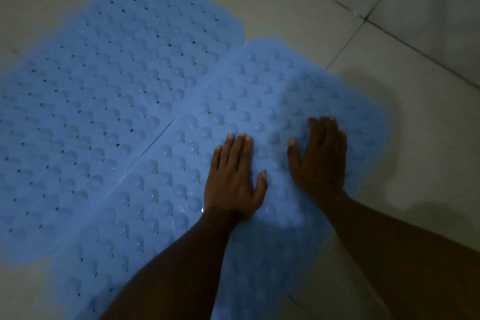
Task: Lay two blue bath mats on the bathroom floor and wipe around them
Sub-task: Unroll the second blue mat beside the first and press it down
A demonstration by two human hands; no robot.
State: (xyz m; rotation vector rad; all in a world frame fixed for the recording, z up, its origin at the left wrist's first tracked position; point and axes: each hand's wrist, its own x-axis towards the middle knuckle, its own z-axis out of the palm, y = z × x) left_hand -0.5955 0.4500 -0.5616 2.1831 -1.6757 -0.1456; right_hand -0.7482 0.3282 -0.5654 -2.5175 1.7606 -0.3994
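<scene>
Two blue bath mats with round bumps and small holes lie side by side on the tiled floor, long edges touching along a diagonal seam. The left mat (109,101) lies flat with nothing on it. Both of my hands press flat on the right mat (233,101): my left hand (232,176) with straight fingers near its middle, my right hand (320,156) a little farther to the right, near the mat's right edge. Neither hand holds anything.
Pale floor tiles (415,138) with dark grout lines surround the mats. A grout crossing (365,19) lies at the upper right. The room is dim, and my arms cast shadows on the tiles to the right.
</scene>
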